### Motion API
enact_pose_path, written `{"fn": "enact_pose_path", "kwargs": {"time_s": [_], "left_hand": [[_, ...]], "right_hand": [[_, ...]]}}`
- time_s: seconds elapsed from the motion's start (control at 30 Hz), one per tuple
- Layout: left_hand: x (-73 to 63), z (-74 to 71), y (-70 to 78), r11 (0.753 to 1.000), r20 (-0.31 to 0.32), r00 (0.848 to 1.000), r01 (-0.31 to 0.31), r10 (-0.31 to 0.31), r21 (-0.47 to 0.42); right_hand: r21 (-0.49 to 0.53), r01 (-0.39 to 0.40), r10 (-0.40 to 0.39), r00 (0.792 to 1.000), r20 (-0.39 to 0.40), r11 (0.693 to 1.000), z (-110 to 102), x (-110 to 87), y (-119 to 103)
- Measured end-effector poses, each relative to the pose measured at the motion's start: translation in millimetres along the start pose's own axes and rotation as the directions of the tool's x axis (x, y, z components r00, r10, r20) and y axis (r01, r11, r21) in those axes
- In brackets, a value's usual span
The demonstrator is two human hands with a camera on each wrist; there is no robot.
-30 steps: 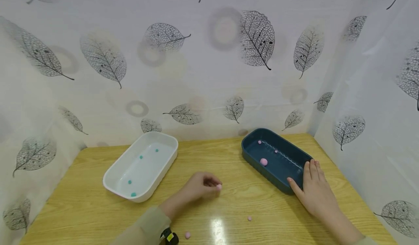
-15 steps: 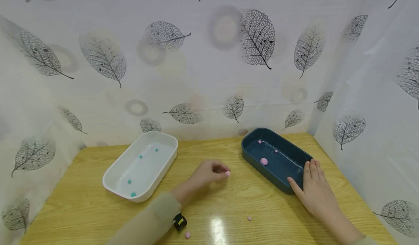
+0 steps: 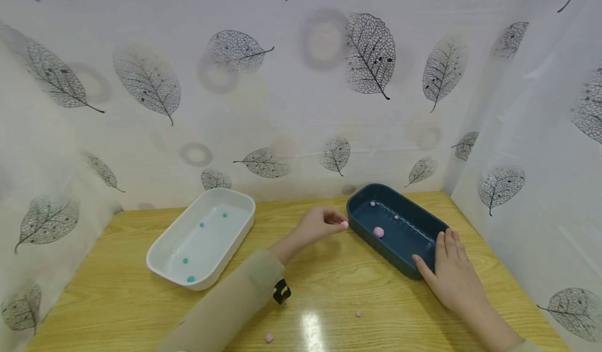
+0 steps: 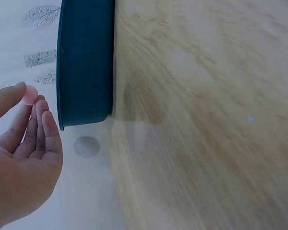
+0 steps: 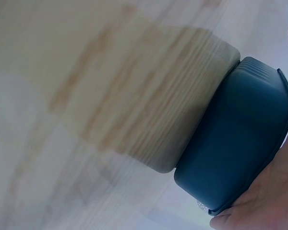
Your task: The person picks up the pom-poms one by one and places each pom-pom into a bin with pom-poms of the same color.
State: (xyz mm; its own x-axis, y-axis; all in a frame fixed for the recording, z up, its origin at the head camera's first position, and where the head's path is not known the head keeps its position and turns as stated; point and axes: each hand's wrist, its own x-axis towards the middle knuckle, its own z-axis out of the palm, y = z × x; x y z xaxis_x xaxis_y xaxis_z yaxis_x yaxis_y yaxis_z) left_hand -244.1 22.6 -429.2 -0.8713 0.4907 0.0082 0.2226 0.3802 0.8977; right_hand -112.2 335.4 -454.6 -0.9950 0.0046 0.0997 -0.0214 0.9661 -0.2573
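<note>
My left hand [image 3: 321, 223] pinches a small pink ball [image 3: 345, 224] between thumb and fingertips, close to the left rim of the dark blue tray [image 3: 371, 243]. In the left wrist view the pink ball [image 4: 30, 95] shows at the thumb tip, beside the tray's wall [image 4: 86, 62]. My right hand [image 3: 456, 276] rests with straight fingers on the near right end of the tray, thumb at its near rim. Inside the tray lie a larger pink ball [image 3: 378, 232] and two smaller ones. In the right wrist view, part of the right hand [image 5: 264, 206] lies along the tray's rim.
A white tray [image 3: 244, 237] with several small teal balls stands at the left of the wooden table [image 3: 320, 284]. Two pink balls lie near the front, one pink ball [image 3: 268, 338] left and another pink ball [image 3: 358, 314] right. A leaf-print curtain [image 3: 291, 106] hangs behind.
My left hand has moved away from me and to the right with the pink ball, from the middle of the table to the blue tray's left rim. The right hand has stayed put.
</note>
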Motion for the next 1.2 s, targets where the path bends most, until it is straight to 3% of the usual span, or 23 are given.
{"fn": "enact_pose_path", "kwargs": {"time_s": [0.53,0.77,0.97,1.2], "left_hand": [[44.5,20.9,19.0,0.998,-0.068,0.997,-0.025,0.021,-0.062],[54.5,27.8,17.3,0.994,-0.117,0.993,-0.044,0.032,-0.096],[61.3,32.2,14.9,0.984,-0.164,0.986,-0.029,0.0,-0.177],[68.3,35.1,19.8,0.99,-0.166,0.986,0.003,-0.027,-0.142]], "right_hand": [[0.002,0.007,-0.007,1.0,-0.01,1.0,-0.1,0.0,-0.9],[-0.004,0.012,-0.012,1.0,-0.018,1.0,1.0,-0.3,-0.6],[-0.005,0.007,-0.007,1.0,-0.016,1.0,0.5,-0.4,-2.1],[-0.012,0.01,-0.01,1.0,-0.025,1.0,0.4,0.0,-1.9]]}}
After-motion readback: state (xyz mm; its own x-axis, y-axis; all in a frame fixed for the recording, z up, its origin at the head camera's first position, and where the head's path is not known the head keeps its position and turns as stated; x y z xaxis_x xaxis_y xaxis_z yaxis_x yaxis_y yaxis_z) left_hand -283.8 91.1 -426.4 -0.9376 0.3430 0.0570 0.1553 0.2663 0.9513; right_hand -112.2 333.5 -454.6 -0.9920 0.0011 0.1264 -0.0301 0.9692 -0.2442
